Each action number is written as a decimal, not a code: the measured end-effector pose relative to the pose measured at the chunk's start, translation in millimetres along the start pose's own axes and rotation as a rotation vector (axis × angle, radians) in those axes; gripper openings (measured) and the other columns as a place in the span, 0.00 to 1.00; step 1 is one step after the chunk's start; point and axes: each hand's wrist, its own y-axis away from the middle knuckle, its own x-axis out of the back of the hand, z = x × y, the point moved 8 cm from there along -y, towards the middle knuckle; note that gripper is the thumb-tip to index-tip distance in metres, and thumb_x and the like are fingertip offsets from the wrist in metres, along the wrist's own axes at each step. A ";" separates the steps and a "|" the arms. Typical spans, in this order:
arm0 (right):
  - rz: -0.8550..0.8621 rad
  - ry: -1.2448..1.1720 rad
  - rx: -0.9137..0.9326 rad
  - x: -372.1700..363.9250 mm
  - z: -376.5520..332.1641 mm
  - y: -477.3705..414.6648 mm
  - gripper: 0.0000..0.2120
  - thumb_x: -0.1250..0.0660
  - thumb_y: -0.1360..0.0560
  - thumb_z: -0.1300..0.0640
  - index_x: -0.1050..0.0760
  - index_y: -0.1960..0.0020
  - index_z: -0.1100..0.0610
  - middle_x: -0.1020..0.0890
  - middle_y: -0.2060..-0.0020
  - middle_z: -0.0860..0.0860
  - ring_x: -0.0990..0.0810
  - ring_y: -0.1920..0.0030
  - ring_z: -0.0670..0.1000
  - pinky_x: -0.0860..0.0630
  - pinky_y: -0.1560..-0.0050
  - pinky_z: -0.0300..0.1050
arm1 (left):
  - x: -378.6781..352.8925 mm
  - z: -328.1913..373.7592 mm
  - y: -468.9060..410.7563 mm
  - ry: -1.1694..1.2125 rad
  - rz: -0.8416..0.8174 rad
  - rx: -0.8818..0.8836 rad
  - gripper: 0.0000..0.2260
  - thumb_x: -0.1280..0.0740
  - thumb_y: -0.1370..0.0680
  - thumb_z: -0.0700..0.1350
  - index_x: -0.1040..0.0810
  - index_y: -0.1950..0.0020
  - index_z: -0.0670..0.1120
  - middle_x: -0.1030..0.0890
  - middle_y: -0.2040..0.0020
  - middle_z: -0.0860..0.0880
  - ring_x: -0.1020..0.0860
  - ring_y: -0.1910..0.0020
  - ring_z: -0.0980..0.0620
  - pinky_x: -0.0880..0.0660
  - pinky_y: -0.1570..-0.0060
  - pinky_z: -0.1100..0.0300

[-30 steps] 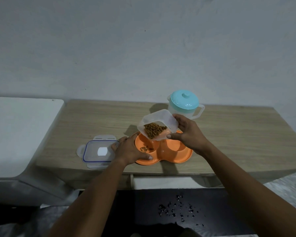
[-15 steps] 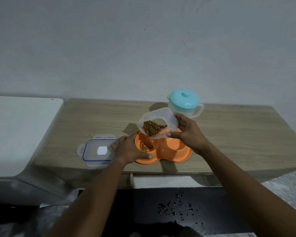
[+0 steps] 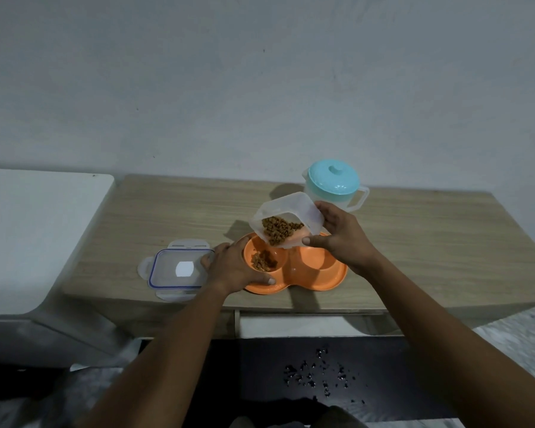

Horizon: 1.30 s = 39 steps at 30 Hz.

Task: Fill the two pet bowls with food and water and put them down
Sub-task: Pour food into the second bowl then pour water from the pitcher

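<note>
An orange double pet bowl [image 3: 315,279] sits near the front edge of the wooden table [image 3: 430,242]. My right hand [image 3: 342,239] grips a clear plastic food container [image 3: 288,211], tilted down to the left over the bowl's left cup. Brown kibble [image 3: 280,231] lies at the container's lower lip, and a small pile of kibble [image 3: 263,261] rests in the left cup. The right cup holds nothing that I can see. My left hand [image 3: 235,267] clasps the bowl's left rim. A clear jug with a turquoise lid [image 3: 334,186] stands behind the bowl.
The container's clear lid with a blue seal [image 3: 178,270] lies flat on the table, left of the bowl. A white surface [image 3: 34,230] adjoins the table on the left. Dark crumbs [image 3: 318,375] are scattered on a black surface below the table's front edge.
The pile of kibble in the bowl's left cup has grown as food slid out of the tilted container. Both hands have stayed in place.
</note>
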 end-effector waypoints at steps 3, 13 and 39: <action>0.012 -0.037 -0.006 2.2 1.1 -0.4 0.34 0.20 0.34 0.70 0.26 0.31 0.59 0.18 0.37 0.53 0.20 0.34 0.52 0.23 0.32 0.56 | 0.7 0.2 0.1 0.026 0.001 -0.002 0.52 0.23 0.50 0.69 0.34 0.28 0.63 0.25 0.36 0.51 0.37 0.30 0.47 0.33 0.35 0.45; 0.007 -0.034 -0.012 4.7 4.0 2.8 0.34 0.20 0.34 0.70 0.26 0.31 0.59 0.17 0.37 0.52 0.19 0.36 0.49 0.22 0.34 0.52 | -0.4 -1.2 0.1 0.023 -0.002 0.007 0.53 0.23 0.51 0.70 0.35 0.28 0.63 0.25 0.37 0.51 0.35 0.32 0.47 0.32 0.36 0.48; 0.009 -0.062 -0.023 3.7 10.0 1.5 0.34 0.21 0.34 0.71 0.26 0.30 0.60 0.18 0.37 0.53 0.19 0.35 0.51 0.21 0.35 0.50 | 2.2 2.1 1.2 0.009 0.001 -0.003 0.50 0.23 0.49 0.69 0.34 0.28 0.63 0.24 0.41 0.53 0.35 0.31 0.48 0.36 0.35 0.45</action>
